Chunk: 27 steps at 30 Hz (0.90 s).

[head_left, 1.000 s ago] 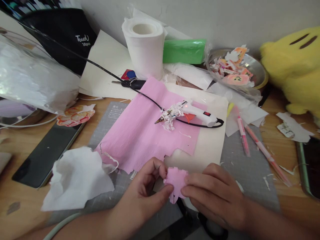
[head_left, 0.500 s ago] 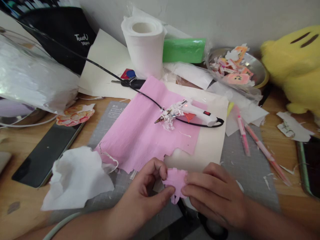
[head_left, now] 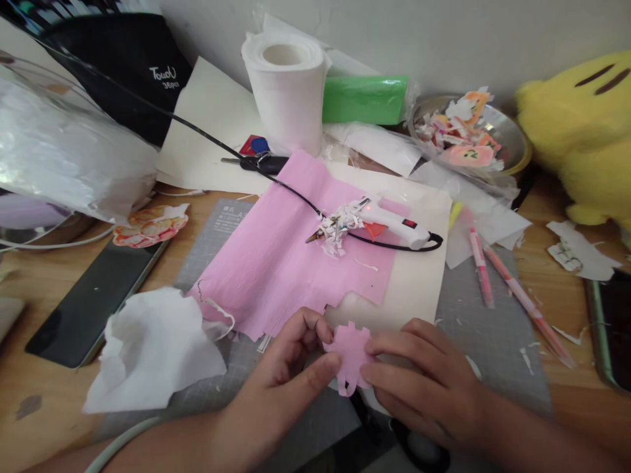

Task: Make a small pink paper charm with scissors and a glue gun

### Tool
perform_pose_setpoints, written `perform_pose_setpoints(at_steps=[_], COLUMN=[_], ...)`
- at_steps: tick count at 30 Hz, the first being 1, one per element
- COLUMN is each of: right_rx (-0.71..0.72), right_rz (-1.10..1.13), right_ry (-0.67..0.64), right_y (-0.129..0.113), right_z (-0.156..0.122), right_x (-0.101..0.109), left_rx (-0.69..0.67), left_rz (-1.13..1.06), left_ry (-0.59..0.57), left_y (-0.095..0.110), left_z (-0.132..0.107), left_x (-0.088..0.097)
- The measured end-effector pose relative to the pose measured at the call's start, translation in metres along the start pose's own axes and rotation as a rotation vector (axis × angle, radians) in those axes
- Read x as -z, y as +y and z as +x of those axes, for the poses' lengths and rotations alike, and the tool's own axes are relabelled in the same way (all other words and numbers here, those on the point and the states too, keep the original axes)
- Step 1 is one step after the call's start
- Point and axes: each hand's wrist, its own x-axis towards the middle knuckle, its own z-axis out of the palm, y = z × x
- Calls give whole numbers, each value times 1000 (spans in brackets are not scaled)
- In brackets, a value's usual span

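A small pink crepe paper cutout [head_left: 351, 355] with notched edges is pinched between both hands low over the grey cutting mat [head_left: 473, 328]. My left hand [head_left: 280, 387] grips its left edge with thumb and fingers. My right hand [head_left: 419, 387] grips its right edge the same way. Just beyond them lies a large pink crepe paper sheet [head_left: 290, 249] on a cream sheet [head_left: 414, 289]. A white glue gun [head_left: 389, 225] with paper scraps stuck at its tip rests on the pink sheet, its black cord running up to the left.
A crumpled white tissue [head_left: 152, 348] and a dark phone [head_left: 93, 295] lie at the left. A toilet roll [head_left: 286, 92], a green block [head_left: 365, 98] and a bowl of paper scraps [head_left: 463, 135] stand at the back. Pink pens [head_left: 493, 276] and a yellow plush [head_left: 582, 131] are at the right.
The pink cutout has been turned and flattened between the fingers, showing more of its notched outline. Both hands stay in nearly the same place.
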Motion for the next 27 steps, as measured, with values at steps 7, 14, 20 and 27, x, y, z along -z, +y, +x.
perform_pose_setpoints(at_steps=[7,14,20,27], right_rx=[-18,-12,-47,-519], right_rz=[-9,-26,9,506], right_ry=[-39,-52,-27,31], right_y=[-2,0,-1,-9], right_z=[0,0,-1,0], right_x=[1,0,1,-5], left_rx=[-17,-3,8,3], left_rz=[29,34,31,122], left_ry=[-10,-18,-19,48], left_y=[-3,-2,-1,5], left_z=[1,3,3,2], left_x=[-1,0,-1,-2])
